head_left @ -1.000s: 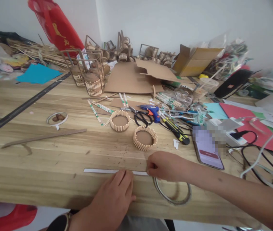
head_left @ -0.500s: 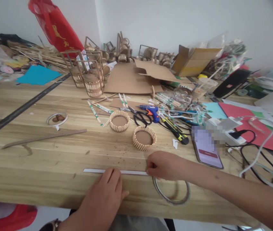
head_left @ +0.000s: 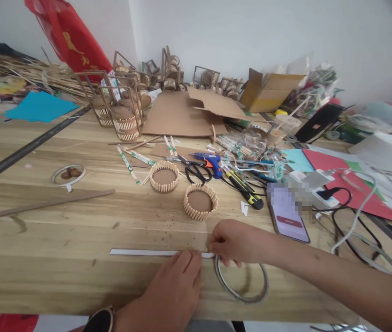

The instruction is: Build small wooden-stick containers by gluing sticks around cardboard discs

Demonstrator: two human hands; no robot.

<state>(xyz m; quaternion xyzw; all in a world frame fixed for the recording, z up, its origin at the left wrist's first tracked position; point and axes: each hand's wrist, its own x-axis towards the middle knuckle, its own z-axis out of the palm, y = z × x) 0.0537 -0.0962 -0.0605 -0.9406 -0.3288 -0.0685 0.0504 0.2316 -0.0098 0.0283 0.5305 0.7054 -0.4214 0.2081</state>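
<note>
Wooden table (head_left: pixel 54 263), white strip (head_left: pixel 140 252) beneath flattened left hand (head_left: pixel 175 279), right end pinched in right hand (head_left: pixel 235 240)

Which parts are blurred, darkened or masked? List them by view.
Head view: pixel blocks mask part of the smartphone; head view: the upper-right corner is dark; head view: golden characters on the red bag look soft; head view: the edges of the white strip are readable.

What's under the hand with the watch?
A white strip passes under the left hand, showing on both sides of its fingers. Whatever is beneath the palm is covered, so I can't tell.
</note>
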